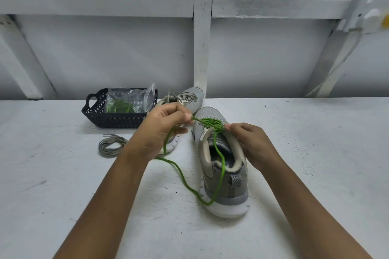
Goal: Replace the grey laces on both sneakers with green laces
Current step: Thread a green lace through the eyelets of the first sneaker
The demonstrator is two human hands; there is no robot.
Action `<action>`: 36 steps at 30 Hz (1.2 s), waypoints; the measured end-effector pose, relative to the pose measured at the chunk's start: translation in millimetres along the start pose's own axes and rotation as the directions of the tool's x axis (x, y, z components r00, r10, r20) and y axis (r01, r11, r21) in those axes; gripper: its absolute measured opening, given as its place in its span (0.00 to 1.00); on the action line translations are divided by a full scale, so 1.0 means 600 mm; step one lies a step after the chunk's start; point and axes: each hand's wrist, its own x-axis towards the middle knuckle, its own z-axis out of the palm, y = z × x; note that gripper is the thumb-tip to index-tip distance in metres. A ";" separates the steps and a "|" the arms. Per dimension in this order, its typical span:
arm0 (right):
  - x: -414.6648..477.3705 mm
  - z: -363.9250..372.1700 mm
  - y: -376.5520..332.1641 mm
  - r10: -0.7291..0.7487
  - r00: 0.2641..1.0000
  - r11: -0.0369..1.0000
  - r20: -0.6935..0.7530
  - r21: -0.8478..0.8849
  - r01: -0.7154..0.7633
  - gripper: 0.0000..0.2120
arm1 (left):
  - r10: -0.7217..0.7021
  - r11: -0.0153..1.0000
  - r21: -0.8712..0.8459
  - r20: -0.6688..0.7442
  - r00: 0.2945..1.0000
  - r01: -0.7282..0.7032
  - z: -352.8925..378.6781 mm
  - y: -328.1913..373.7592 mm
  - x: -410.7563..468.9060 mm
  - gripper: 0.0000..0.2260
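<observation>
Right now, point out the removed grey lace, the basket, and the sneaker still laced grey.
Removed grey lace (111, 145): head view, coil's middle.
Basket (113, 119): head view, front wall.
Grey-laced sneaker (194, 95): head view, toe.

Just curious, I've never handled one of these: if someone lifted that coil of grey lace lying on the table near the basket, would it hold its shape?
Probably not. The grey lace lies in loose, uneven loops with free ends sticking out, so it would likely sag and uncoil. It looks thin and flat, so probably very light. The green lace droops limply from the left hand, hinting at the same floppiness.
</observation>
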 end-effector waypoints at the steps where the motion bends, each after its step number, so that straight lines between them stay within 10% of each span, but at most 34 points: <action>1: 0.000 0.000 -0.001 -0.003 1.000 1.000 -0.001 -0.010 0.003 0.06 | -0.006 1.000 0.004 0.019 1.000 0.006 0.001 -0.001 -0.002 0.14; 13: -0.032 0.004 -0.045 -0.317 0.894 0.602 0.316 -0.661 0.447 0.13 | -0.162 0.986 0.109 0.425 0.891 0.128 0.014 -0.004 -0.014 0.14; 19: -0.039 -0.018 -0.054 -0.316 0.896 0.649 0.312 -0.618 0.444 0.17 | -0.469 0.777 0.586 0.295 0.833 0.230 0.034 -0.016 -0.010 0.24; 24: -0.047 -0.027 -0.060 -0.313 0.876 0.661 0.366 -0.578 0.478 0.20 | -0.387 0.756 0.631 0.222 0.895 0.170 0.035 -0.014 -0.005 0.20; 29: -0.056 -0.022 -0.070 -0.268 0.865 0.643 0.425 -0.590 0.489 0.27 | -0.121 0.939 0.335 0.115 0.986 0.076 0.018 0.016 0.007 0.13; 36: -0.055 0.018 -0.099 -0.172 0.877 0.755 0.448 -0.512 0.410 0.11 | -0.192 0.944 -0.233 0.193 0.962 0.235 0.024 0.074 0.029 0.14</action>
